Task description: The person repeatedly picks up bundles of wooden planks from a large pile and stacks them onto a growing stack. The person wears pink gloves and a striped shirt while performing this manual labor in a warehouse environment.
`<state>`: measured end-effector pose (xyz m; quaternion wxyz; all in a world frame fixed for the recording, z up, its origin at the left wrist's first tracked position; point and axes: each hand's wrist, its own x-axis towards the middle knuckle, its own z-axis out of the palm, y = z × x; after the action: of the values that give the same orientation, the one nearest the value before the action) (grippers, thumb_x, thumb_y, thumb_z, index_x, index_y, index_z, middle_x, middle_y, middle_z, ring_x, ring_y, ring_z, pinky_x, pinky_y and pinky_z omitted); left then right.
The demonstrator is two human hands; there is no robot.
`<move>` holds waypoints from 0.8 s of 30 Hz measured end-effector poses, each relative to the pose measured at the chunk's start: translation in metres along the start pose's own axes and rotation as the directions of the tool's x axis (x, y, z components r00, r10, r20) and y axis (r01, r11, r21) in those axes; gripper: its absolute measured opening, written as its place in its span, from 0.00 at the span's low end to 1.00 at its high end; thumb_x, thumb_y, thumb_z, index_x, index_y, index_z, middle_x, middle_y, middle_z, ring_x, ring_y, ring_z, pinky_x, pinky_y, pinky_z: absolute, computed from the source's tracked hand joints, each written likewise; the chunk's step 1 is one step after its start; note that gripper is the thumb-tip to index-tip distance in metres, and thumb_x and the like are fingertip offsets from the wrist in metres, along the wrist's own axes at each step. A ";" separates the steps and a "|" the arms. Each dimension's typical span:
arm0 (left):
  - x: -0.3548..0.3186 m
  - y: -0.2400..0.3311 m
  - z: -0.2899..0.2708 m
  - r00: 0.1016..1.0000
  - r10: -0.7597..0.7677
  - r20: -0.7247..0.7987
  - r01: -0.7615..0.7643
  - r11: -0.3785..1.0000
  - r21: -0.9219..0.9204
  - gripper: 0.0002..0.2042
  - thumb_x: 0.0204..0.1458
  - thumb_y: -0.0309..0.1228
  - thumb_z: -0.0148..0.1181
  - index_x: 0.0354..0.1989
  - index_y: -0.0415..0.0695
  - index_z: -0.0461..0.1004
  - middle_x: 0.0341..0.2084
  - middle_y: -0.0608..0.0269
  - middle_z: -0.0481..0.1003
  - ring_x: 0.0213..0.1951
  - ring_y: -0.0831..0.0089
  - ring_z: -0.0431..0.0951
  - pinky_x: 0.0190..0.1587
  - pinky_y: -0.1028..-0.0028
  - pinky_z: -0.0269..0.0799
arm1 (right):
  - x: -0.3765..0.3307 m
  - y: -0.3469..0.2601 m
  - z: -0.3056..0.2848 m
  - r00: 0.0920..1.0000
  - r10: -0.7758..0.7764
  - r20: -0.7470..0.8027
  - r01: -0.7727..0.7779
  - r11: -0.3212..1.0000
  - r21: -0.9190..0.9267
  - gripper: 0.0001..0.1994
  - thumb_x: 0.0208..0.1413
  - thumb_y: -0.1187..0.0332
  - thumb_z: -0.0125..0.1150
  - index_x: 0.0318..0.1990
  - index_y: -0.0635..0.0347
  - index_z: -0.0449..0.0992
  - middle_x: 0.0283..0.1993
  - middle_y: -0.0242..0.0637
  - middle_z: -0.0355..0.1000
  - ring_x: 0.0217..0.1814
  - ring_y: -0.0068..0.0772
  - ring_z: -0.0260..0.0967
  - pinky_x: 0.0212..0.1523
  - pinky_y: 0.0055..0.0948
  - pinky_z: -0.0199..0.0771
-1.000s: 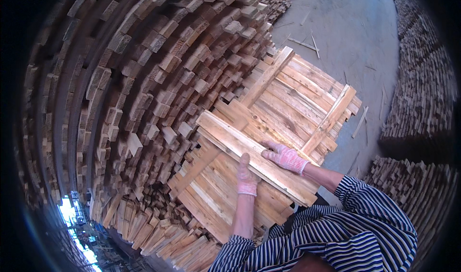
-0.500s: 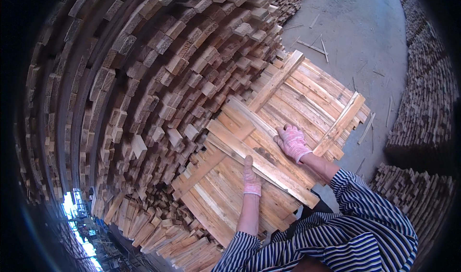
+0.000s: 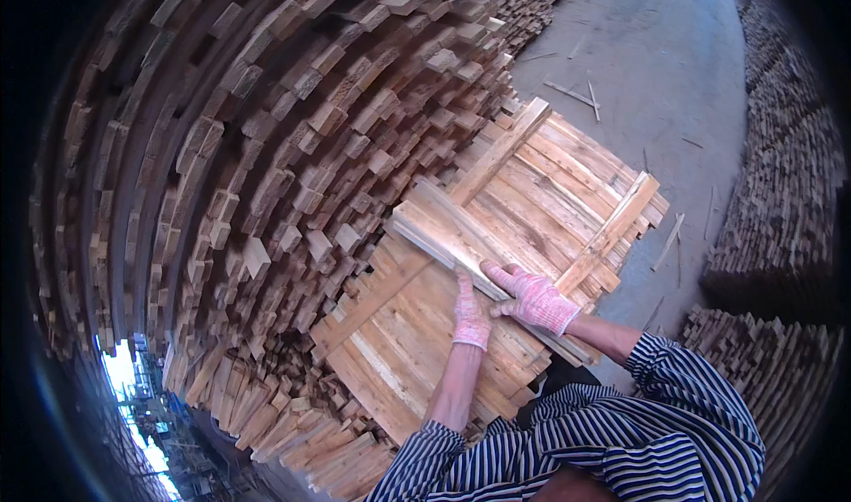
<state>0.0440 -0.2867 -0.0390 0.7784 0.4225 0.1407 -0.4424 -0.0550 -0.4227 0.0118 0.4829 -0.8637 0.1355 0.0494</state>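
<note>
your right hand (image 3: 536, 299) is gripping the boards (image 3: 448, 234) mid-frame, left hand (image 3: 472, 314) against their edge, grip unclear. planks (image 3: 390, 360) underneath look laid already, these boards seemingly not yet.

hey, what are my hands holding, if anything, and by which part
Your right hand grips at least one long wooden board near its middle; your left hand is at its left edge, hold unclear.

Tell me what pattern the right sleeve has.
The right sleeve has narrow dark and white stripes, shown best in the head view.
</note>
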 end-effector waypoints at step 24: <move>0.013 -0.011 0.022 0.977 0.116 0.176 -0.143 0.978 0.150 0.41 0.66 0.64 0.38 0.73 0.39 0.56 0.65 0.50 0.68 0.67 0.63 0.67 0.70 0.66 0.61 | 0.044 0.027 -0.025 0.997 -0.082 -0.001 0.082 0.996 0.033 0.30 0.66 0.51 0.56 0.73 0.47 0.64 0.71 0.55 0.63 0.73 0.52 0.62 0.72 0.39 0.60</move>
<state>0.0385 -0.3141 -0.0391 0.7778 0.4542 0.0109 -0.4343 -0.0221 -0.4656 -0.0070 0.4990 -0.8603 0.1008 0.0275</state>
